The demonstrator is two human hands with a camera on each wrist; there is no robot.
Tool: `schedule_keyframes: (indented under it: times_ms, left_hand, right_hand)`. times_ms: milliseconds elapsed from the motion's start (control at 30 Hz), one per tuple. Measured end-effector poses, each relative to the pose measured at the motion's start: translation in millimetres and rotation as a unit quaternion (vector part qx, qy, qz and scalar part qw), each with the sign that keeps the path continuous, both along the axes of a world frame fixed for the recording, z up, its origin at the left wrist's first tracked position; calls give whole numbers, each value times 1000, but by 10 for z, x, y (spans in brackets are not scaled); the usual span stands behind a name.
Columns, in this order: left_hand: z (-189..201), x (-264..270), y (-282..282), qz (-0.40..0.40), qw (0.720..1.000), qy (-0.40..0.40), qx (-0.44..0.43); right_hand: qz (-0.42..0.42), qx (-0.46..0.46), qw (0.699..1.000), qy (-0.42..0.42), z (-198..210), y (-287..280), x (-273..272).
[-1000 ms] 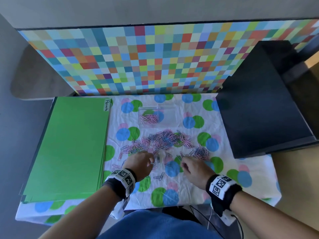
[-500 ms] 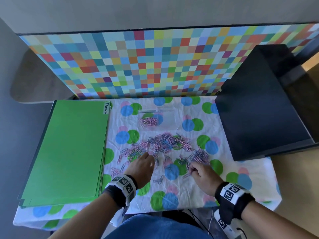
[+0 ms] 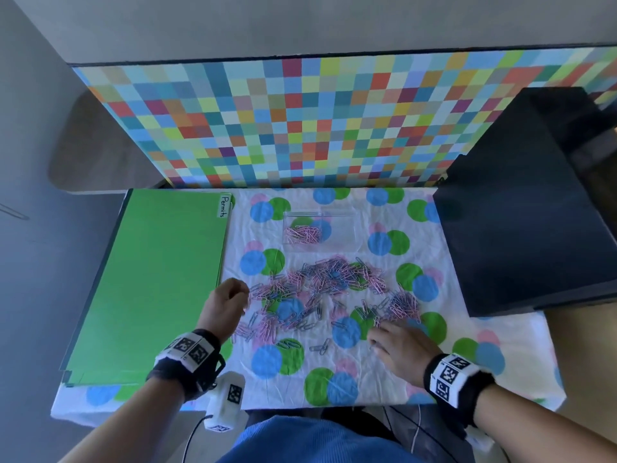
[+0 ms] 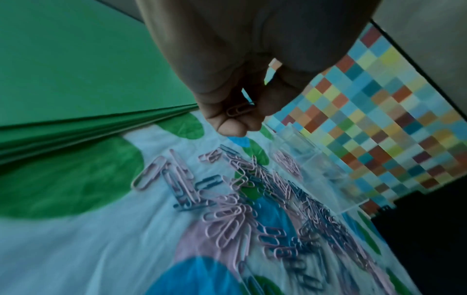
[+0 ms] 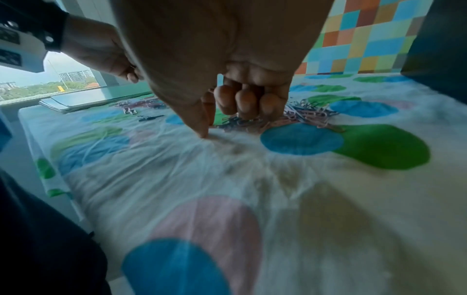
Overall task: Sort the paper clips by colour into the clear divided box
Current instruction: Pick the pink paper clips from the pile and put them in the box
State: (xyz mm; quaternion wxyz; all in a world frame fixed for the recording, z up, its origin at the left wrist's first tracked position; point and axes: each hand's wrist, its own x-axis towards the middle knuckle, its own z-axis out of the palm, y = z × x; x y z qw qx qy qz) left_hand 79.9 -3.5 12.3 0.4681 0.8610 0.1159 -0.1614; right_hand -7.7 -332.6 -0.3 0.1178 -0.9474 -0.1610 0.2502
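Pink and blue paper clips [image 3: 327,279] lie mixed across the spotted cloth, with a denser heap [image 3: 402,304] at the right. The clear divided box [image 3: 337,248] stands behind them; pink clips [image 3: 302,234] fill its left compartment and the right one looks bare. My left hand [image 3: 230,295] hovers at the pile's left edge and pinches a pink clip [image 4: 238,109] between thumb and fingers. My right hand [image 3: 384,332] is down on the cloth just in front of the right heap. Its fingertips [image 5: 242,107] curl onto blue clips [image 5: 235,121] and its thumb presses the cloth. Whether it grips any is hidden.
A stack of green folders [image 3: 150,285] labelled "Permits" fills the table's left side. A black box [image 3: 521,228] stands at the right. A multicoloured chequered board [image 3: 300,121] closes the back. Two loose clips [image 3: 320,345] lie near the front.
My left hand has lifted off the pile and drawn back to the left with a pink clip. My right hand has shifted slightly right and stays low by the right heap.
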Motion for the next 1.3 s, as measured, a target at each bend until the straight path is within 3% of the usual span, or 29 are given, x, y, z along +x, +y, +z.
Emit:
schedule_keyframes:
  times_ms: [100, 233, 300, 433, 600, 767, 867, 967, 1033, 1300]
  left_hand:
    - [-8, -113, -21, -21, 999, 23, -5]
    - [-80, -251, -88, -158, 973, -25, 168]
    - [-124, -303, -104, -198, 958, -40, 206]
    - [-181, -362, -114, -214, 945, -46, 242]
    - [-210, -385, -93, -195, 951, -42, 238]
    - [-135, -285, -75, -108, 985, -29, 135]
    - [-80, -202, -151, -29, 999, 32, -2]
    - [-33, -151, -269, 79, 966, 125, -210]
    - [8, -128, -359, 118, 939, 146, -288]
    - [157, -115, -540, 125, 914, 154, -355]
  right_hand:
    - [9, -24, 1000, 9, 17, 69, 34]
    - [33, -45, 998, 14, 11, 129, 59]
    - [30, -39, 999, 12, 6, 152, 67]
    - [0, -9, 1000, -2, 21, 220, 95]
    - [-48, 62, 997, 16, 133, 350, 166]
    - [-114, 144, 981, 61, 270, 482, 301]
    - [-119, 172, 974, 87, 368, 607, 414]
    - [-112, 209, 969, 71, 488, 803, 526]
    - [-112, 242, 962, 52, 571, 943, 606]
    - [-197, 286, 937, 25, 696, 1069, 808]
